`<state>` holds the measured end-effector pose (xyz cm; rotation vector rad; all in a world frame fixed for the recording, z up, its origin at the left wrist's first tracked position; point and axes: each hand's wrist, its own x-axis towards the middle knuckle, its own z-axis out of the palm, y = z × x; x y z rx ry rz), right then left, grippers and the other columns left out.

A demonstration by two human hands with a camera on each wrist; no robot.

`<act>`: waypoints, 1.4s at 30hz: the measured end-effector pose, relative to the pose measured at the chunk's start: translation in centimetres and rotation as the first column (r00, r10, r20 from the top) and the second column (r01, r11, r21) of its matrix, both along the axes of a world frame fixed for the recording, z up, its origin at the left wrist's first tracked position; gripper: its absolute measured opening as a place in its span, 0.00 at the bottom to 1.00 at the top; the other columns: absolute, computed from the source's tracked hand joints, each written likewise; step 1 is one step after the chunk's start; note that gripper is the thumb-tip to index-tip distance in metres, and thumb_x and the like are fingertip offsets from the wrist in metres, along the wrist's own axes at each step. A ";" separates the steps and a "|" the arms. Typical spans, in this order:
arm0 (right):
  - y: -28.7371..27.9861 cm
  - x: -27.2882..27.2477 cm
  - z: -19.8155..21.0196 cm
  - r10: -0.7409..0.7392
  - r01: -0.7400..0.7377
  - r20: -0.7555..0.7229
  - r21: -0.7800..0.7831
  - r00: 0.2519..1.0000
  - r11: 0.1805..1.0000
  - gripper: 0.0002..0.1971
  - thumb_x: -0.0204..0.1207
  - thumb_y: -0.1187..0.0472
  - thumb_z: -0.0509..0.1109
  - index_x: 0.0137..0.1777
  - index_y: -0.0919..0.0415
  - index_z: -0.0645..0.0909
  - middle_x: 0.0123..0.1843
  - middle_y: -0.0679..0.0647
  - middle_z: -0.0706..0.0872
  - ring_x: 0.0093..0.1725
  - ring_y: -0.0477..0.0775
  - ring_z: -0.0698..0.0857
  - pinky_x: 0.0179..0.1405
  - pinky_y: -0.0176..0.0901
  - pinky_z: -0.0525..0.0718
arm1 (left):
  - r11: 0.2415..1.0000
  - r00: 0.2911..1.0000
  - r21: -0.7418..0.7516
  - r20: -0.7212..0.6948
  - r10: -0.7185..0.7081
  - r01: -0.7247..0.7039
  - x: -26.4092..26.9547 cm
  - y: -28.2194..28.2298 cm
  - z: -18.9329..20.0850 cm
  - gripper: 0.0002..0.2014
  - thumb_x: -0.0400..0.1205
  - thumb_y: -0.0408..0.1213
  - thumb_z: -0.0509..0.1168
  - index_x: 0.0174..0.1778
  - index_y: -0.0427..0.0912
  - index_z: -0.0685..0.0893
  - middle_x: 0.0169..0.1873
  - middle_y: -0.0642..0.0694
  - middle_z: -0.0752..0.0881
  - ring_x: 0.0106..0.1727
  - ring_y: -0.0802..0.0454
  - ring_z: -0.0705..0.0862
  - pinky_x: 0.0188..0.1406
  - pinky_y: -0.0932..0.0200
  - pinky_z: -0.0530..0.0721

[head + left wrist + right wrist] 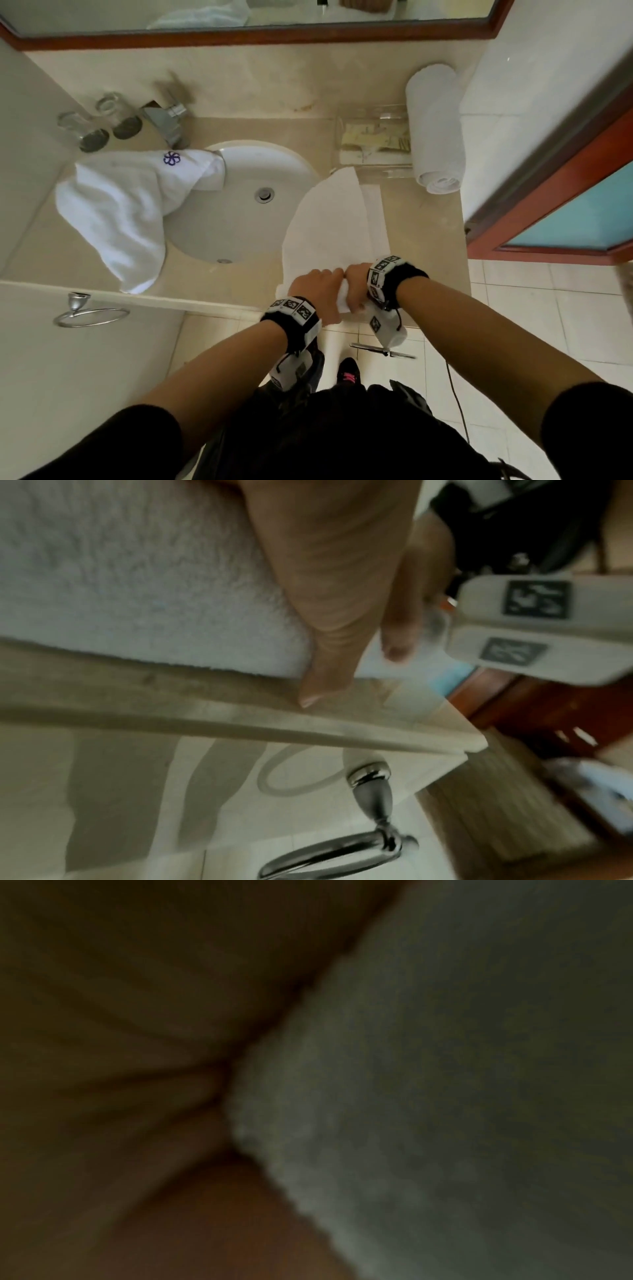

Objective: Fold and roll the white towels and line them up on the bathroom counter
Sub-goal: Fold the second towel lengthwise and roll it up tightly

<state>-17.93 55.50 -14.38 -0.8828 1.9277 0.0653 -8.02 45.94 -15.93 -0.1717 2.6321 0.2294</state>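
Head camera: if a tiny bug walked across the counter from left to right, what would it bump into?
Two drinking glasses → crumpled towel → sink → folded towel being rolled → rolled towel.

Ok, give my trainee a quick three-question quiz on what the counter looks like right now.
1. True or false: a finished rolled towel lies at the right end of the counter, by the wall.
2. Which towel are the left hand and right hand working on? A) the loose towel with the purple logo B) the folded towel right of the sink
3. How many drinking glasses stand left of the tap?

Key: 1 true; 2 B; 3 two.
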 end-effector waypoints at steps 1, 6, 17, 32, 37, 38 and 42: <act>-0.2 -0.3 -0.9 -0.014 0.014 0.049 0.003 0.999 1.000 0.26 0.38 0.49 0.76 0.40 0.57 0.87 0.39 0.58 0.91 0.42 0.65 0.91 0.39 0.59 0.90 | 1.000 0.999 0.019 0.038 0.016 -0.017 -0.2 -0.2 0.0 0.31 0.66 0.52 0.76 0.62 0.50 0.73 0.52 0.48 0.85 0.53 0.44 0.85 0.48 0.51 0.83; 1.3 2.5 -1.7 -0.023 0.002 -0.268 -0.078 0.963 0.997 0.38 0.55 0.44 0.81 0.66 0.50 0.74 0.55 0.49 0.85 0.52 0.56 0.86 0.51 0.52 0.84 | 0.996 0.983 0.086 0.182 -0.020 0.004 -2.1 -1.3 0.1 0.24 0.63 0.54 0.77 0.54 0.55 0.82 0.46 0.52 0.89 0.40 0.50 0.86 0.40 0.58 0.82; 0.5 -0.5 -0.2 0.045 -0.046 -0.164 -0.002 0.985 0.999 0.20 0.55 0.50 0.77 0.49 0.52 0.83 0.44 0.52 0.89 0.40 0.54 0.88 0.37 0.42 0.83 | 0.991 0.994 -0.078 -0.034 -0.109 0.106 -1.9 -0.5 -0.8 0.34 0.71 0.60 0.70 0.69 0.47 0.71 0.57 0.47 0.82 0.56 0.44 0.84 0.47 0.50 0.79; 1.2 1.0 -0.7 -0.017 0.002 -0.253 -0.059 0.967 0.998 0.17 0.63 0.46 0.74 0.50 0.50 0.82 0.42 0.49 0.88 0.38 0.53 0.86 0.38 0.42 0.81 | 0.995 0.969 0.060 0.228 -0.089 0.077 -3.4 -0.6 0.4 0.23 0.66 0.60 0.73 0.48 0.49 0.84 0.35 0.52 0.85 0.37 0.48 0.85 0.40 0.55 0.85; 0.5 -1.3 -0.5 -0.093 0.094 0.041 -0.017 0.995 0.995 0.17 0.45 0.51 0.78 0.34 0.59 0.86 0.33 0.58 0.89 0.35 0.63 0.89 0.32 0.55 0.88 | 0.978 0.979 -0.084 -0.044 -0.197 0.192 -2.3 -0.3 0.0 0.32 0.68 0.65 0.71 0.60 0.48 0.76 0.49 0.49 0.85 0.50 0.44 0.85 0.44 0.53 0.81; 0.5 -1.3 -0.5 -0.094 0.095 0.065 -0.012 0.993 0.995 0.17 0.45 0.50 0.78 0.34 0.59 0.86 0.33 0.58 0.89 0.36 0.64 0.89 0.31 0.55 0.87 | 0.985 0.986 -0.051 -0.006 -0.167 0.166 -2.2 -0.4 0.1 0.30 0.67 0.65 0.71 0.58 0.50 0.77 0.47 0.50 0.86 0.48 0.46 0.86 0.41 0.54 0.79; 0.6 1.0 0.2 -0.023 0.010 -0.269 -0.047 0.963 0.999 0.23 0.57 0.48 0.78 0.52 0.54 0.83 0.49 0.52 0.89 0.46 0.55 0.87 0.46 0.49 0.86 | 0.997 0.980 0.049 0.184 -0.069 0.061 -4.2 -1.1 1.0 0.27 0.62 0.64 0.74 0.53 0.55 0.81 0.43 0.53 0.88 0.42 0.49 0.86 0.44 0.56 0.84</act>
